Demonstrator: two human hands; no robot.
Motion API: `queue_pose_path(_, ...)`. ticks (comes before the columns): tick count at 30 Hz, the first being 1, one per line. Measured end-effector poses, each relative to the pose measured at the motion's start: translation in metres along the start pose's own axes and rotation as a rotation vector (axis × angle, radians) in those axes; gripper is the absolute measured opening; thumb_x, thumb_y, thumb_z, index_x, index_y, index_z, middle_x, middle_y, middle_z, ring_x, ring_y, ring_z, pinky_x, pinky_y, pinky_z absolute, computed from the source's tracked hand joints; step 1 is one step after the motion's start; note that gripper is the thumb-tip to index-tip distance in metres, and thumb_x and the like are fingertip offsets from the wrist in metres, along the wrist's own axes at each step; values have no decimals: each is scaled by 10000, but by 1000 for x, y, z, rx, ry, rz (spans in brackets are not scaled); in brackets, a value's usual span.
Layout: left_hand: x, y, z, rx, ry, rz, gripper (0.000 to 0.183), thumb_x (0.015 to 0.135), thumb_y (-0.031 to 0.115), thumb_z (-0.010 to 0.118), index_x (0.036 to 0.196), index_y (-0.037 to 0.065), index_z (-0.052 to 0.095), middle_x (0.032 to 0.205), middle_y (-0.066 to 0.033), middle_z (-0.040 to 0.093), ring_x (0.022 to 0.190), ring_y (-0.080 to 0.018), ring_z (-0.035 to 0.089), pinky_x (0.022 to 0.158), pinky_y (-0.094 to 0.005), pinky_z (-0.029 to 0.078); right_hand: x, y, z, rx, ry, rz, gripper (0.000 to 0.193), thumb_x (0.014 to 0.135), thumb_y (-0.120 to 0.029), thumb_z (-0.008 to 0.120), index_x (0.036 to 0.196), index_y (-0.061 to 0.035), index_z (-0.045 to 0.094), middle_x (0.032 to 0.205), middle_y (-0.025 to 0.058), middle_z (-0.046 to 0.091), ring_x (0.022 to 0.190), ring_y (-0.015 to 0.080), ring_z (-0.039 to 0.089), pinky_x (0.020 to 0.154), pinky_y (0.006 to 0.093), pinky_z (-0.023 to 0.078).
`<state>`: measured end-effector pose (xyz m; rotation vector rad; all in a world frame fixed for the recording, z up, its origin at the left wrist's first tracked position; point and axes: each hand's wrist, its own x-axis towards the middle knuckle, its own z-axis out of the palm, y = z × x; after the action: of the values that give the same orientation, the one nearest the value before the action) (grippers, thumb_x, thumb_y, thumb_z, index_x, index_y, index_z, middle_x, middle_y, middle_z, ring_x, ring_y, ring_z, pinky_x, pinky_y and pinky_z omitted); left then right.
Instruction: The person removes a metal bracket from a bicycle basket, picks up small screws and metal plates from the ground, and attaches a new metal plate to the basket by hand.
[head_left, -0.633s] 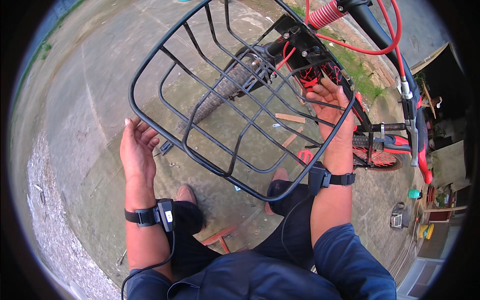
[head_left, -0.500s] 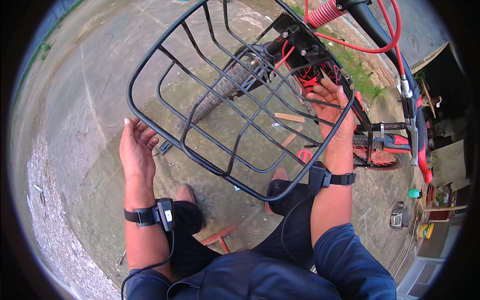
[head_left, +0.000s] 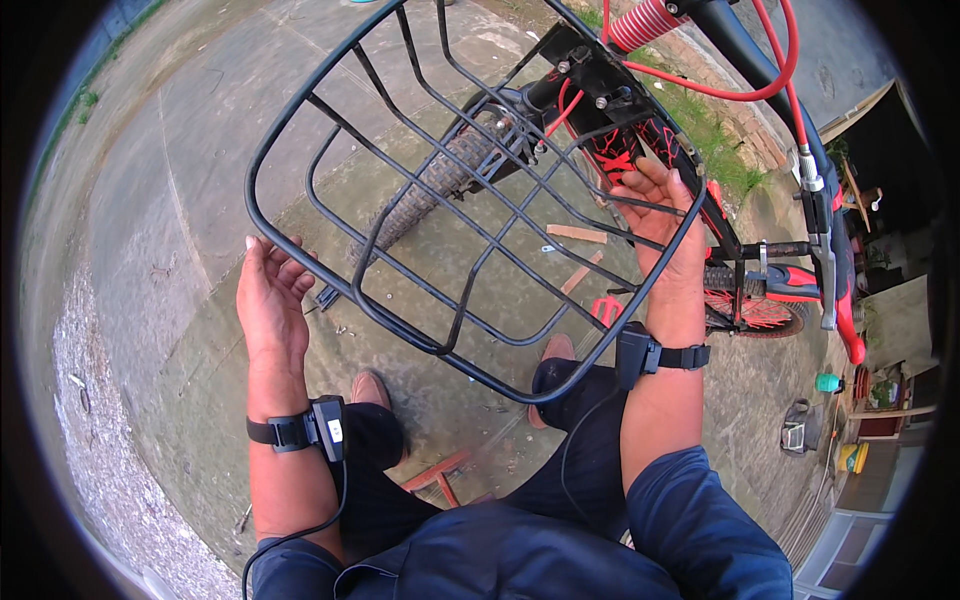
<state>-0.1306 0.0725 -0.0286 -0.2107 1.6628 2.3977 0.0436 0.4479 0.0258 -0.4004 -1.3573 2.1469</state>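
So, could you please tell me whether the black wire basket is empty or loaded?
The basket looks empty: nothing rests on its bars, and the ground and knobby tire show through the gaps.

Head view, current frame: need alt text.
A person's left hand is by the left rim of a black wire basket, the right hand at its right side. Behind stands a black-and-red bicycle; flat tan strips lie on grey concrete ground.

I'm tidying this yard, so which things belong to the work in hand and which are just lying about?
Seemingly part of the work:
black wire bicycle basket, left hand at its rim, right hand at its wires
bicycle handlebar
black bolted plate

Apparently lying about:
two flat brown strips on the ground
teal container
yellow container
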Motion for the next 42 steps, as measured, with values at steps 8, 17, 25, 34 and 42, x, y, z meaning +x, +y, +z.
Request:
queue_pose_path(8, 2, -2, -1, -2, -5, -4, 559, 984, 423, 430, 1323, -21, 446, 1138, -156, 596, 861, -194, 635, 723, -296, 483, 2, 3, -5, 10, -5, 21, 396, 977, -318, 464, 1142, 19, 589, 1000, 138, 672, 934, 286, 650, 895, 387, 479)
queue_pose_path(17, 5, -4, -3, -16, -3, 5, 531, 986, 418, 431, 1301, -8, 465, 1105, -150, 613, 850, -203, 639, 710, -302, 485, 4, 4, -7, -7, 3, 28, 382, 968, -314, 487, 1129, 14, 598, 990, 133, 676, 917, 280, 660, 876, 384, 499)
queue_pose_path(25, 5, -3, -3, -22, 10, 1, 509, 991, 410, 420, 1291, 3, 474, 1091, -141, 621, 842, -203, 639, 703, -307, 485, 3, 7, -6, -44, -1, 11, 387, 957, -316, 506, 1140, 13, 594, 995, 136, 673, 918, 269, 657, 875, 388, 501)
queue_pose_path(34, 3, -1, 1, -20, 4, -2, 511, 995, 399, 407, 1294, -11, 472, 1068, -138, 626, 820, -192, 636, 691, -303, 481, 2, 8, -3, -64, 49, 9, 437, 927, -336, 541, 1141, 43, 584, 984, 144, 662, 892, 254, 648, 865, 380, 500)
queue_pose_path(42, 1, 0, 2, -16, 5, 1, 522, 992, 397, 413, 1299, -21, 468, 1071, -143, 626, 820, -193, 640, 690, -302, 479, 3, 8, -5, -73, 38, 16, 443, 918, -344, 556, 1135, 42, 588, 976, 138, 661, 889, 248, 649, 857, 374, 504)
